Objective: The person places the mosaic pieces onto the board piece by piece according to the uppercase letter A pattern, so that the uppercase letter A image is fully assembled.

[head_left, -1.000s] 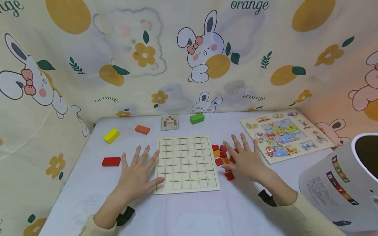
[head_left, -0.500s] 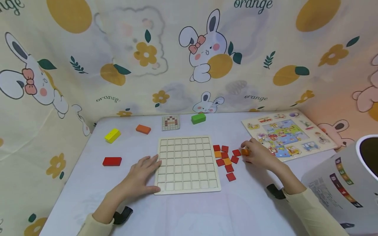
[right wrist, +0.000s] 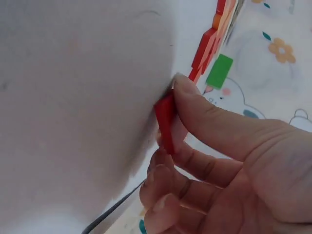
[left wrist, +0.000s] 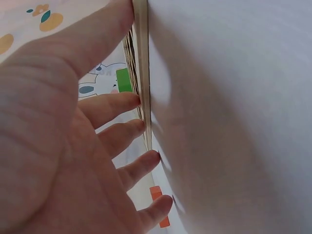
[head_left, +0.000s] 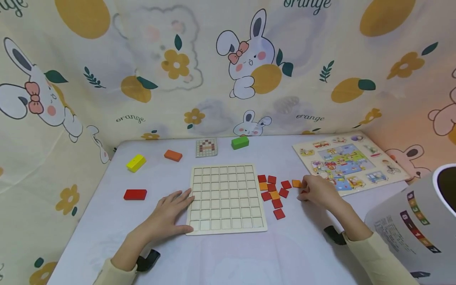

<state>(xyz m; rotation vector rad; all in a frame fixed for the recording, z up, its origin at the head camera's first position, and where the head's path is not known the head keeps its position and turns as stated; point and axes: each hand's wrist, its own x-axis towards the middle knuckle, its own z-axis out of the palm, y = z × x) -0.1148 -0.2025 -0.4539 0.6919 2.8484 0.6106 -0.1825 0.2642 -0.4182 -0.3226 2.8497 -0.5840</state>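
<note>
A pale wooden grid board (head_left: 227,198) lies flat on the white table. My left hand (head_left: 164,217) rests at the board's left edge, thumb by the lower corner; the left wrist view shows its fingertips (left wrist: 151,158) touching that edge. Right of the board, several red and orange square tiles (head_left: 274,194) are scattered. Beyond them, my right hand (head_left: 320,192) is low over the table, beside a lone orange tile (head_left: 296,183). In the right wrist view, its thumb and fingers pinch a red square tile (right wrist: 166,122), which the hand hides in the head view.
A wooden picture puzzle (head_left: 350,162) lies at the back right, close to my right hand. A big white bucket (head_left: 409,225) stands at the right. Toward the back are a small pattern card (head_left: 206,147) and green (head_left: 240,143), orange (head_left: 173,155), yellow (head_left: 136,163) and red blocks (head_left: 135,194).
Both hands were spread wide; the left has settled at the board's edge. My right hand moved right, off the tile cluster, past the orange tile it was fingering, and now pinches a red tile.
</note>
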